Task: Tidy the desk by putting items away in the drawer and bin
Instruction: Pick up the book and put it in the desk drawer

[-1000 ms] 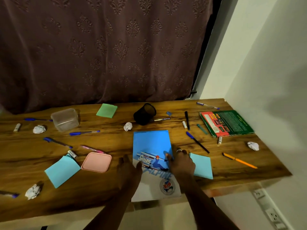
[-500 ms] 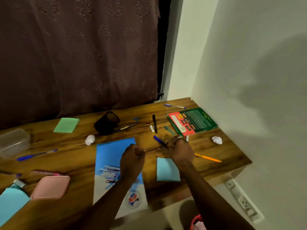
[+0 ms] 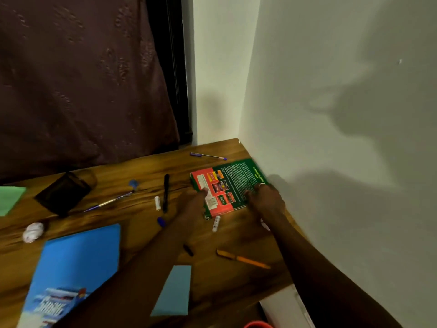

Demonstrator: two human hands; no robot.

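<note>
1. Head view. Step in hand: taking up the book, probably for the drawer. The left hand touches its left edge and the right hand its near right corner. Fingertips lie on the cover (too blurred to tell whether they clasp it).
2. Next move, as I judge it: a grip under both edges, then a lift.
3. Wooden desk. An orange pen lies nearer than the fingers, and the wall stands just right of them.

Home study corner: wooden desk against curtain, scattered pens, book, plain walls.
</note>
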